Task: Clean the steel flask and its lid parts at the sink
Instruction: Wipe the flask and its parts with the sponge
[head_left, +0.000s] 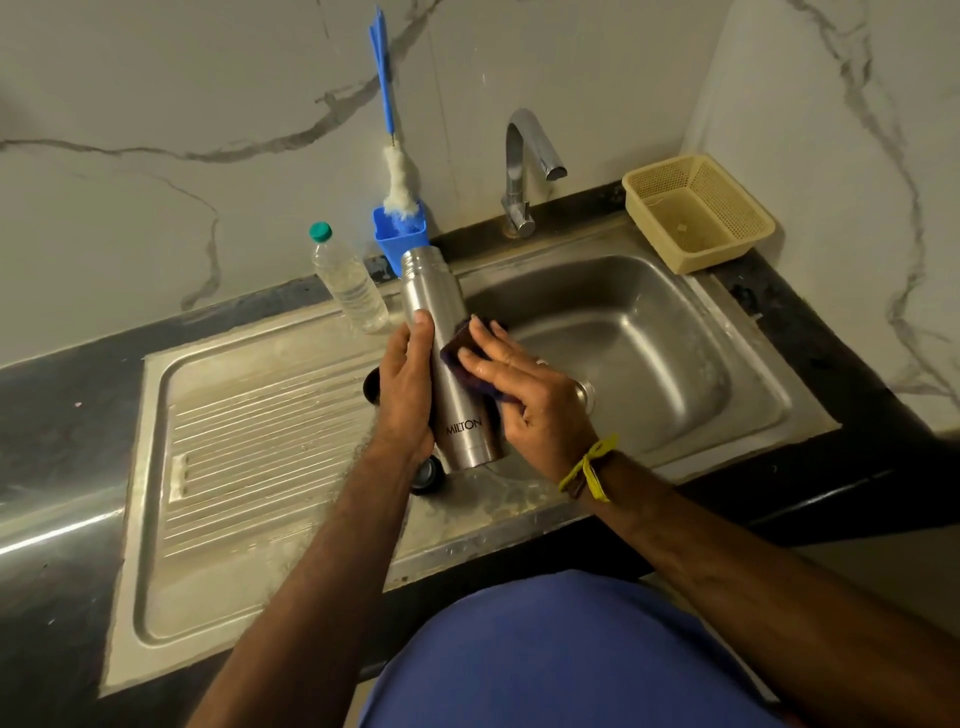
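Note:
The steel flask (441, 332), lidless and marked MILTON, stands tilted over the left rim of the sink basin (649, 322). My left hand (405, 384) grips its left side, thumb up along the body. My right hand (524, 395) presses a dark purple scrub pad (457, 345) against the flask's right side. Two dark lid parts lie on the drainboard: one (370, 387) half hidden behind my left hand, another (427, 474) below the flask's base.
A ribbed steel drainboard (249, 441) spreads to the left. Behind stand a clear water bottle (348, 280), a blue holder (400, 236) with a bottle brush (397, 176), the tap (524, 166) and a cream mesh basket (696, 213) at the back right.

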